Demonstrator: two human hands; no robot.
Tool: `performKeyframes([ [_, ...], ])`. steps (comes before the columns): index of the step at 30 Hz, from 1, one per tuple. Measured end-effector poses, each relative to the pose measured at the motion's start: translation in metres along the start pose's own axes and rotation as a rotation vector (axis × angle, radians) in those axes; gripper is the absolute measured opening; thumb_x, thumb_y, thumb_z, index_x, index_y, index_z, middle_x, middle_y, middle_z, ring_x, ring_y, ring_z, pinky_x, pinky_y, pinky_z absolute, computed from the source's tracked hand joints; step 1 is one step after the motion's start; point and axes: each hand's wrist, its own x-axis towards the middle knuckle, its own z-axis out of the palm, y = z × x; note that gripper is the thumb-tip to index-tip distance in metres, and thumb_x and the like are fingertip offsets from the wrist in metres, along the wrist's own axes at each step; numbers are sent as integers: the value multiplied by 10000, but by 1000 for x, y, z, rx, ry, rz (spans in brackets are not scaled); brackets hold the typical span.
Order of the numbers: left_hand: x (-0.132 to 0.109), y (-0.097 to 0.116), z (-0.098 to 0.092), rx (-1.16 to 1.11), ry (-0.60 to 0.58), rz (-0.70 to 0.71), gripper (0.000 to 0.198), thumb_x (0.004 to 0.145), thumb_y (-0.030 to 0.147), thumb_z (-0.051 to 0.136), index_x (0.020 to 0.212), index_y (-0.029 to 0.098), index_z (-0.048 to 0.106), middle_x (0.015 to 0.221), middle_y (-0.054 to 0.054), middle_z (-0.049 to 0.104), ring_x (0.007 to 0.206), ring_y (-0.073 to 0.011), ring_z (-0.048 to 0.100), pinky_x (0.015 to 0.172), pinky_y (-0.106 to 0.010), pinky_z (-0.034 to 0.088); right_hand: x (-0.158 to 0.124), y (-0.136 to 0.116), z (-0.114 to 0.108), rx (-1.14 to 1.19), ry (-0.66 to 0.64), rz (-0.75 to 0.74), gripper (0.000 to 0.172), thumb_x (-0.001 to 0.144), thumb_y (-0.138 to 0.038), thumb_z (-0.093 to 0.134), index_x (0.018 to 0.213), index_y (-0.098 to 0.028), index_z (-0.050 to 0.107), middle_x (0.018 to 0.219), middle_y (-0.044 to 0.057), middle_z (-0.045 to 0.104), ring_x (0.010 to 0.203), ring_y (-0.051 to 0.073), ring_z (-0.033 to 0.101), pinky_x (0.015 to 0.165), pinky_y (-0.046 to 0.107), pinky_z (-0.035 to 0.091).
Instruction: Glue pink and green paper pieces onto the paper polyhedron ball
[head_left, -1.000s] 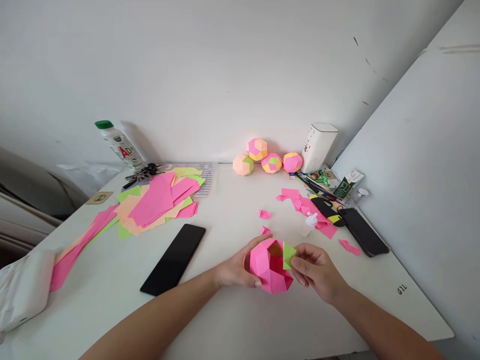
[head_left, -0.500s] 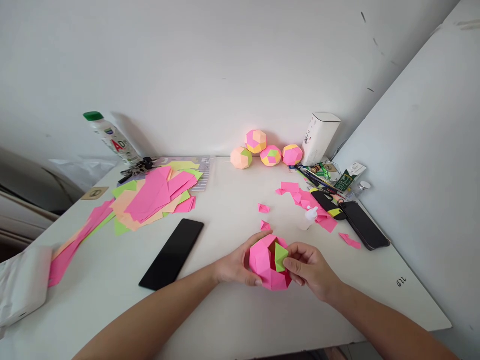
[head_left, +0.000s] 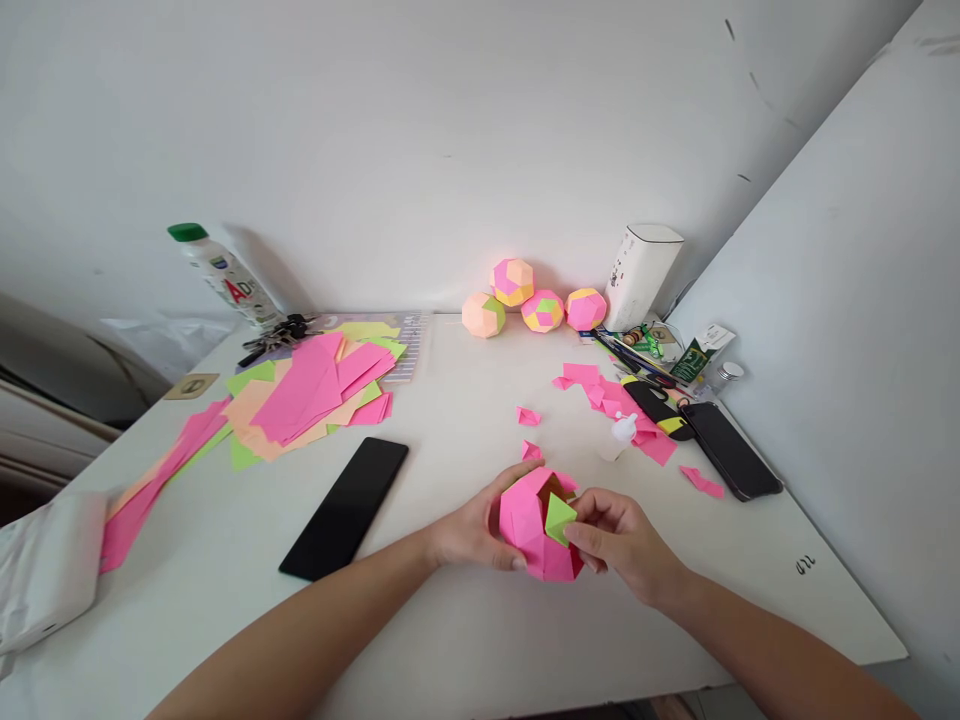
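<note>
A pink folded-paper ball with an opening on its right side sits in my left hand, whose fingers and thumb wrap its left side. My right hand pinches a small green folded-paper piece at that opening. How far the green piece reaches inside is hidden. Just beyond the ball lie two small pink folded pieces, a nearer one and a farther one.
Coloured paper sheets spread at left, near a black phone. Finished paper balls stand by the wall. At right are a white glue bottle, pink scraps, a dark phone and a white container.
The green piece has tilted and shifted slightly left at the ball's opening, with my right fingers turning along. My left hand holds the ball in nearly the same place.
</note>
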Motion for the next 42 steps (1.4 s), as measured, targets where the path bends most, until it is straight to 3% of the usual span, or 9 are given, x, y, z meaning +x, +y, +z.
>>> performKeyframes([
  [7, 0, 0, 0, -13, -12, 3, 943, 598, 245, 825, 1394, 321, 325, 1365, -147, 446, 1177, -311, 511, 944, -483, 411, 4, 0, -1, 112, -101, 79, 303, 691, -377, 773, 679, -166, 556, 485, -53, 560, 388, 65, 443, 414, 209, 353],
  [13, -1, -3, -1, -23, -57, -6, 941, 625, 224, 809, 1404, 331, 293, 1379, -146, 435, 1214, -321, 492, 963, -512, 393, 6, -1, -1, 200, -202, 179, 366, 789, -487, 659, 679, -146, 584, 474, -27, 573, 383, 62, 443, 398, 199, 337],
  [18, -2, -5, -3, 1, -36, -2, 957, 614, 245, 818, 1409, 319, 291, 1389, -151, 430, 1237, -333, 470, 979, -522, 377, 6, 3, -1, 241, -147, 240, 317, 752, -437, 718, 714, -156, 577, 444, -47, 570, 351, 53, 425, 378, 191, 294],
  [25, -1, -1, 0, 4, -12, -10, 953, 601, 260, 828, 1401, 300, 311, 1342, -157, 477, 1179, -314, 520, 951, -496, 411, 4, 2, 3, 253, -54, 141, 331, 685, -386, 784, 656, -170, 535, 428, -47, 590, 343, 56, 435, 377, 190, 315],
  [34, -3, -6, -3, 31, -1, -14, 994, 575, 292, 842, 1411, 313, 305, 1372, -155, 449, 1224, -347, 479, 967, -525, 388, 6, 7, 1, 244, -78, 158, 340, 676, -397, 795, 701, -162, 552, 457, -38, 618, 347, 67, 475, 373, 192, 361],
  [42, -4, -3, -2, 5, -31, -26, 946, 606, 240, 821, 1400, 328, 315, 1360, -140, 461, 1159, -299, 531, 959, -497, 393, 6, 9, 0, 239, -115, 162, 344, 683, -410, 789, 721, -153, 563, 463, -32, 622, 360, 75, 499, 397, 199, 371],
])
